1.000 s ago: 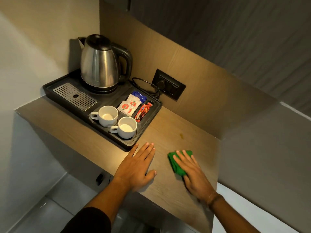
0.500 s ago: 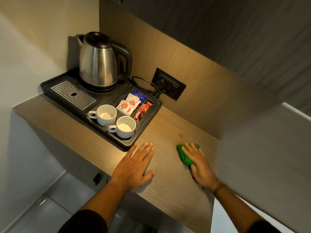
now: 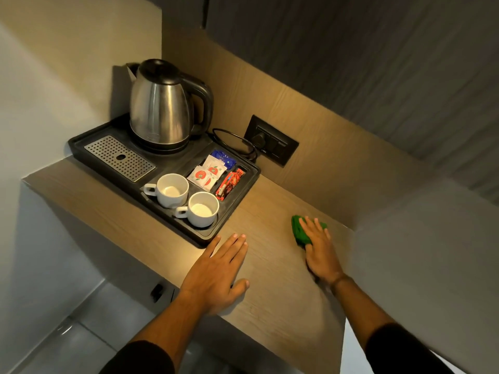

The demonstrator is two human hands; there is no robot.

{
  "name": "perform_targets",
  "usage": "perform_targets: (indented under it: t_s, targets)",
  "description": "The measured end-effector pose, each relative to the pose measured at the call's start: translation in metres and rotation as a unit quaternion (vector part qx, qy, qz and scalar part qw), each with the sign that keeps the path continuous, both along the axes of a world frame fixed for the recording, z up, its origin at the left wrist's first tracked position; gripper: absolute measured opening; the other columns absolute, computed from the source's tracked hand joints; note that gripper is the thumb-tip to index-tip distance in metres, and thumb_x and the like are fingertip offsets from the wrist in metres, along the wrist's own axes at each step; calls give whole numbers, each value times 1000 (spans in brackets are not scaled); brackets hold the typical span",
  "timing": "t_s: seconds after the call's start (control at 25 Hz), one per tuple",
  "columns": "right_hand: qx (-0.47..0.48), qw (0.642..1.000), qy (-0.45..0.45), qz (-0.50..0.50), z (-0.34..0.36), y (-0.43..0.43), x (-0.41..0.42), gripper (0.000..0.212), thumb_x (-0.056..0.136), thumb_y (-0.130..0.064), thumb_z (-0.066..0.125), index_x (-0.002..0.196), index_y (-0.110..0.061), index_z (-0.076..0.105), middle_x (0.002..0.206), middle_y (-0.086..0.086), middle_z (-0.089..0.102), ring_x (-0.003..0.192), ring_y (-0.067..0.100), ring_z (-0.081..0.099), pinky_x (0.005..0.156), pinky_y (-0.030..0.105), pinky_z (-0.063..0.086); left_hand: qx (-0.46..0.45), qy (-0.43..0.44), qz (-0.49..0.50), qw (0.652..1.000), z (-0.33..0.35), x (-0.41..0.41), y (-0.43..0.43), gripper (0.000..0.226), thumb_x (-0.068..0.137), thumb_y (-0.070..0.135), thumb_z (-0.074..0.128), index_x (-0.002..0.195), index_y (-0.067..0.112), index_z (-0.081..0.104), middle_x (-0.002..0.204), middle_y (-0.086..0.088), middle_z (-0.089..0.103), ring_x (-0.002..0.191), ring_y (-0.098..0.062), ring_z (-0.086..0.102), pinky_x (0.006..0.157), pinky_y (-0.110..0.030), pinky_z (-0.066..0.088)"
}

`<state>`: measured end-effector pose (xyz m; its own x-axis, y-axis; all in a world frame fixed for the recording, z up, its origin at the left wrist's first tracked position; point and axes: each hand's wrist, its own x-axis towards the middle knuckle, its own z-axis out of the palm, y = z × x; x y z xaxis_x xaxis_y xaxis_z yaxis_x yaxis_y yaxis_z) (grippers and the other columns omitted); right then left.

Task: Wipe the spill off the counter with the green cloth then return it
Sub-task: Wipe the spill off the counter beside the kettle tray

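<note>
So your right hand [image 3: 321,255] is flat on the green cloth [image 3: 300,230], fingers [image 3: 307,225] spread out and pressing it onto the bench [image 3: 270,292] rather than gripping it, with the cloth poking out under and left of those fingers, near the back wall. Your left hand [image 3: 216,276] is open too, palm down on the bench holding nothing, its fingertips just short of the black tray [image 3: 205,236] with the two white cups [image 3: 202,209].

A crumpled green cloth [image 3: 299,230] is pressed flat against the light wooden counter [image 3: 270,292] by the right hand [image 3: 320,249] (fingers spread); the left hand [image 3: 216,271] is laid palm-down beside a black plastic tray [image 3: 232,211].
</note>
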<state>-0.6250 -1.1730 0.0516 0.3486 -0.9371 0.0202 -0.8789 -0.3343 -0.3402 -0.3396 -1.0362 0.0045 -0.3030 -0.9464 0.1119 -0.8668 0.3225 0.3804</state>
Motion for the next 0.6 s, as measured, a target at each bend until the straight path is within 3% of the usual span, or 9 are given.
perform_targets:
  t_s: [0.12,0.24,0.32,0.4,0.48,0.6]
  targets:
    - [21,999,-7,-42,10,-23,63,76,91,12,47,159,-18,29,169,8,22,158,29,8,128,54,2,-10,-2,1,1000,-1,0,-1,80,102,64,31,162,15,14,173,-4,10,157,-18,-2,128,-53,6]
    - [20,996,-7,89,-8,41,69,80,93,5,50,161,-26,22,171,2,17,159,23,2,128,51,-4,-7,-10,-2,1000,-1,0,0,80,102,63,30,162,13,13,173,-6,11,158,-20,0,128,-54,10]
    - [22,992,7,126,-21,105,34,81,93,-2,47,161,-33,16,172,-7,11,159,20,0,128,47,-5,-1,-17,0,1000,0,0,0,81,101,63,28,162,13,11,173,-7,8,158,-21,-2,128,-55,8]
    - [22,995,8,95,-18,136,-9,81,90,-4,46,161,-32,18,172,-8,11,159,21,2,128,53,1,1,-21,-3,1000,1,0,0,82,101,64,27,162,12,10,173,-7,6,157,-21,-4,128,-55,7]
    - [16,1000,1,26,-5,117,-28,76,90,1,46,160,-23,25,171,3,19,159,28,8,127,59,8,5,-25,-9,1000,0,1,0,82,101,64,26,162,12,9,173,-7,5,157,-21,-6,128,-56,5]
    - [10,992,4,-126,15,52,0,73,92,11,47,157,-16,29,168,11,21,158,34,11,127,54,6,9,-31,-10,999,-2,1,-2,82,101,64,24,162,12,8,173,-7,3,157,-22,-6,128,-57,5]
